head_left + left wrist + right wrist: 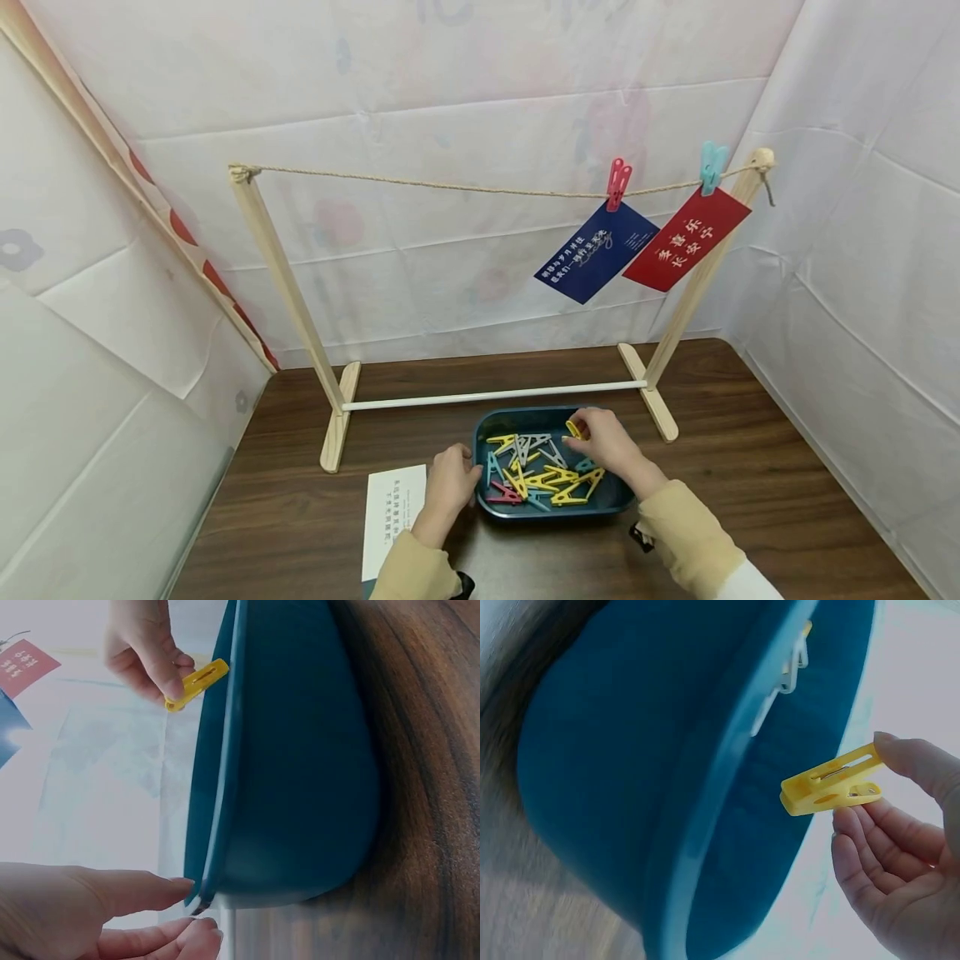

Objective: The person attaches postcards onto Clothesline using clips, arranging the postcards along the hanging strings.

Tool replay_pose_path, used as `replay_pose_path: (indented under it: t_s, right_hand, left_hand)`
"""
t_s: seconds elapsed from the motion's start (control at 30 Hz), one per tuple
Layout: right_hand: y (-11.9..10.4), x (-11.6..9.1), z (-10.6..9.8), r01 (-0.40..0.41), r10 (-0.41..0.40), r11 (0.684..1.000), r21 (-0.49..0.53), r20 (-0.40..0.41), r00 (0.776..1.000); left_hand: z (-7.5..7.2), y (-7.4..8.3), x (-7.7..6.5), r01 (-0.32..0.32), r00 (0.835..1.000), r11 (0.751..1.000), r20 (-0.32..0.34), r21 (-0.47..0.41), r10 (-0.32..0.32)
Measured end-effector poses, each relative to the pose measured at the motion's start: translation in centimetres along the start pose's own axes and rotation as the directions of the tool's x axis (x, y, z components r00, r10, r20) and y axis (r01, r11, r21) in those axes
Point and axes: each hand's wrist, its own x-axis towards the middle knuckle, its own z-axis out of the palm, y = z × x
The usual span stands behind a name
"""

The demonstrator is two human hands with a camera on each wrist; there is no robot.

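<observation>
Pinching a yellow clothespin (829, 780) between thumb and fingertips, right hand (606, 442) works over the right rear of the blue-green tray (300, 765), apart from the heaped clips (542, 481). Left hand (450, 479) grips the left rim, thumb-finger gap narrow; white card (381, 508) just beside it. Tray smooth, corners rounded; clips plastic, mixed colours. Just behind: white crossbar (487, 397) of a pale wooden frame (288, 308). Rough twine (420, 182) bears red card (686, 237), dark blue card (592, 267). Surface: brown wood-grain table (277, 500); creased, faintly patterned sheeting (465, 308) behind and at both sides
</observation>
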Motion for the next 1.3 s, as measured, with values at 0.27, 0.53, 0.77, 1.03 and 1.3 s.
replay_pose_path:
  t_s: [0.27,0.53,0.77,1.03,1.3]
  right_hand:
    - [-0.5,-1.3,-0.2,-0.007,0.023,0.99,0.14,-0.108,0.994]
    - [-1.8,-2.7,-0.9,-0.021,0.085,0.956,0.292,-0.208,0.974]
    - [-3.6,-4.2,-1.8,0.033,0.125,0.84,0.541,-0.253,0.959]
    - [-6.1,-5.8,-2.2,0.035,0.211,0.594,0.804,-0.198,0.957]
    - [-7.0,-7.0,-2.4,0.141,0.08,0.415,0.899,-0.19,0.979]
  left_hand:
    - [-0.4,0.5,-0.8,-0.024,0.999,0.999,-0.044,-0.031,0.023]
    - [-0.7,1.9,-1.8,-0.103,0.991,0.99,-0.092,-0.096,0.095]
    - [-1.3,3.4,-2.6,-0.18,0.982,0.959,-0.096,-0.219,0.163]
    - [-2.1,5.8,-3.8,-0.202,0.979,0.882,-0.093,-0.425,0.179]
    - [-2.6,7.9,-5.4,-0.209,0.977,0.812,-0.085,-0.545,0.194]
